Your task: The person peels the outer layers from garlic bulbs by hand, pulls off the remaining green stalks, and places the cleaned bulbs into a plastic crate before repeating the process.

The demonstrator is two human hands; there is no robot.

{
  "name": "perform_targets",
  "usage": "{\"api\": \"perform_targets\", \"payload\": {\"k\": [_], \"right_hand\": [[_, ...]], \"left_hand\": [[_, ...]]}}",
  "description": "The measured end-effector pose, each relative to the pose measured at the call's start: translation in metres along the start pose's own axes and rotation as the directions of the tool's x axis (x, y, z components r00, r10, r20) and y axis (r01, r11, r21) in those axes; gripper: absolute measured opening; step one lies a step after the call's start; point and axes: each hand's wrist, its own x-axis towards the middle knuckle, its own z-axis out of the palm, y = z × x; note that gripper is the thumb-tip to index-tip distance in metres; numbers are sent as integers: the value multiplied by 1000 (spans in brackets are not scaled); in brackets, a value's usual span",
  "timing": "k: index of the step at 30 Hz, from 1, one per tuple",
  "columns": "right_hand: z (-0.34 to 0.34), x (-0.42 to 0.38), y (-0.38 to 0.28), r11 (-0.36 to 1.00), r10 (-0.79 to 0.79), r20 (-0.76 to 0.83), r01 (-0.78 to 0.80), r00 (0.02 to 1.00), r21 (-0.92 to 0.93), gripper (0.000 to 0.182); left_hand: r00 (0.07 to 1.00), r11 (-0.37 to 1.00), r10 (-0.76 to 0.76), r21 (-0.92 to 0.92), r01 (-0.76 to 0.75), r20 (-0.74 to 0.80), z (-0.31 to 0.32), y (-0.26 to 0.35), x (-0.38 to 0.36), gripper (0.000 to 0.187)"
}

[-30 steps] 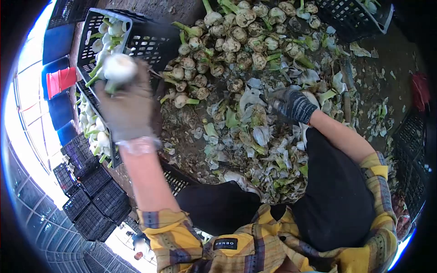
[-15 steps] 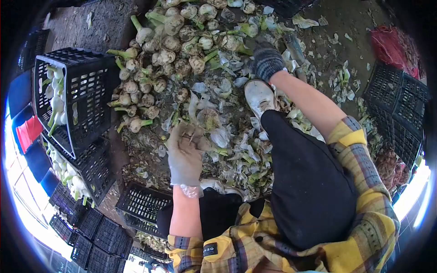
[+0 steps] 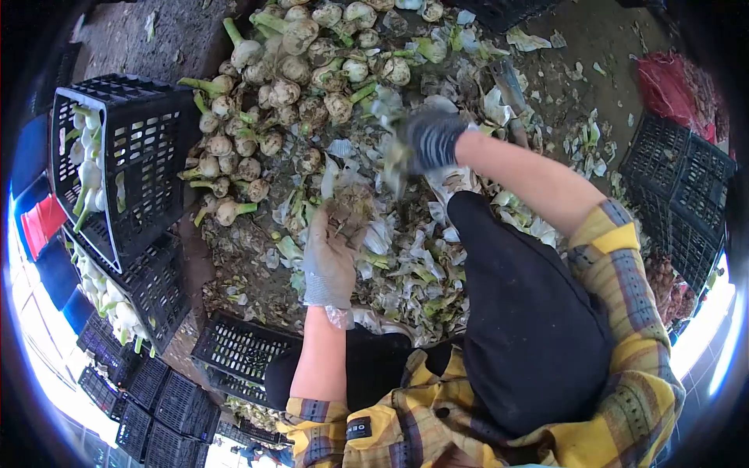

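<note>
My left hand (image 3: 331,253), in a pale, dirt-stained glove, is palm up over the peelings, fingers loosely curled and apart, with no object plainly in it. My right hand (image 3: 435,140), in a dark striped glove, is smeared by motion. At its fingertips is a blurred pale-green and whitish thing (image 3: 395,160), too smeared to name; the fingers appear closed on it. Beyond both hands lies a heap of dirt-covered garlic bulbs (image 3: 285,93) with cut green stalks. Loose skins and leaf scraps (image 3: 413,261) cover the floor beneath my hands.
At the left, a tilted black crate (image 3: 148,156) holds cleaner white garlic, with another garlic-filled crate (image 3: 160,292) below it. A low black crate (image 3: 242,347) stands by my leg. Stacked crates (image 3: 679,183) and red netting (image 3: 675,90) are at the right.
My right hand has swung left and toward me from the heap's right edge, bringing the blurred pale-green thing with it. My left hand has shifted slightly right and turned its palm up more.
</note>
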Motion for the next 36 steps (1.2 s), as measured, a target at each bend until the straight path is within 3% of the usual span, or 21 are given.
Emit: {"api": "perform_targets", "payload": {"k": [3, 6, 8, 10, 11, 16, 18, 22, 23, 26, 27, 30, 31, 33, 34, 35, 36], "right_hand": [[4, 3, -24, 955, -275, -59, 280, 960, 95, 32], [-10, 35, -10, 979, 20, -261, 34, 965, 202, 33], [20, 75, 7, 972, -127, -600, 219, 790, 82, 30], [18, 96, -6, 984, -170, -715, 74, 678, -163, 33], [17, 104, -8, 994, -102, -707, 40, 700, -104, 30], [7, 85, -7, 983, -10, -563, -94, 826, -155, 25], [7, 79, -5, 979, 3, -516, -109, 857, -175, 22], [8, 47, -25, 991, -132, -454, 115, 881, -65, 40], [2, 34, -35, 981, -84, -334, 137, 939, 140, 38], [-14, 7, -62, 817, -329, -326, 440, 886, 372, 35], [-17, 7, -68, 779, -412, -317, 511, 854, 363, 32], [-19, 3, -78, 581, -408, -360, 543, 839, 606, 32], [-18, 3, -77, 413, -392, -380, 529, 838, 741, 35], [-12, -3, -77, -28, -248, -222, 222, 943, 975, 34], [-6, -6, -76, -272, -209, -107, 47, 972, 961, 34], [12, 1, -71, -34, -133, -226, 223, 965, 974, 32], [13, 2, -71, 40, -124, -262, 269, 957, 962, 32]], "left_hand": [[995, 991, 69, 110, -76, 65, -6, -2, 0, 32], [991, 981, 78, 168, -95, 106, -7, -2, -3, 33], [994, 987, 55, 143, -68, 98, -5, -3, -5, 34], [997, 995, 36, 88, -42, 68, -4, -3, -3, 34], [998, 997, 35, 69, -39, 59, -3, -3, -3, 34], [998, 999, 28, 29, -30, 62, 0, 1, -8, 36], [995, 989, 89, 119, -93, 36, -3, -1, -3, 39], [933, 849, 356, 433, -304, -42, -5, 0, 0, 47], [933, 861, 356, 404, -308, -47, -13, -2, 10, 52], [933, 913, 355, 236, -332, -58, -10, 5, 10, 54], [925, 875, 380, 319, -365, 17, -12, 9, 11, 52], [979, 947, 199, 245, -206, 55, -11, 21, 3, 50], [952, 916, 307, 272, -294, -4, -6, 19, 4, 47], [938, 904, 342, 295, -309, -65, -10, 20, 10, 46], [930, 899, 354, 309, -311, -95, -12, 18, 10, 46], [925, 891, 361, 338, -303, -122, -12, 16, 9, 45], [903, 866, 405, 375, -330, -142, -14, 14, 12, 45]]}}
